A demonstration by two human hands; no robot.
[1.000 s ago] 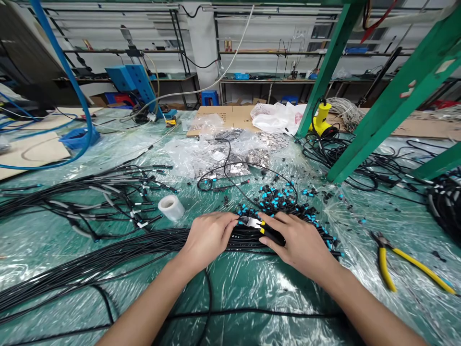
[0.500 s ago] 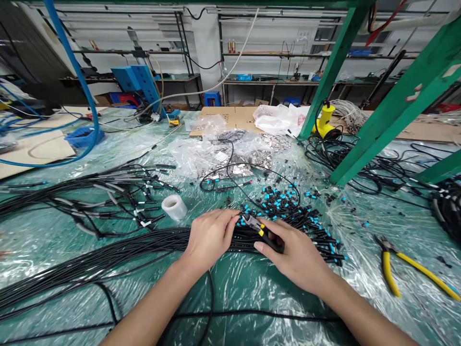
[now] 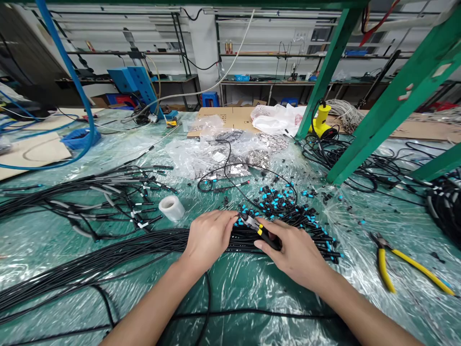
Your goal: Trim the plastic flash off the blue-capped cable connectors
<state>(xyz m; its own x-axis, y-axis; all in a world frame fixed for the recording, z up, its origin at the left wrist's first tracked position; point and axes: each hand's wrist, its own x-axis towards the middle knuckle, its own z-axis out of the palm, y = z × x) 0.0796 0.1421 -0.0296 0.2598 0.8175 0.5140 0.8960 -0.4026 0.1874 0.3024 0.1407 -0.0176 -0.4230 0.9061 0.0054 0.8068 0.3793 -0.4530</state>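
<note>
Since the left hand point(image 3: 208, 240) is wrapped over the black cable bundle point(image 3: 247, 241) at the near side of the table point(image 3: 273, 300), pin it flat so strands can't shift. Right hand point(image 3: 293, 254) grips small yellow-and-black pliers point(image 3: 258, 229), nose at the bundle's top edge, just beside the blue-tipped connectors point(image 3: 277, 205). Work one strand at a time, nose clear of neighbours.
</note>
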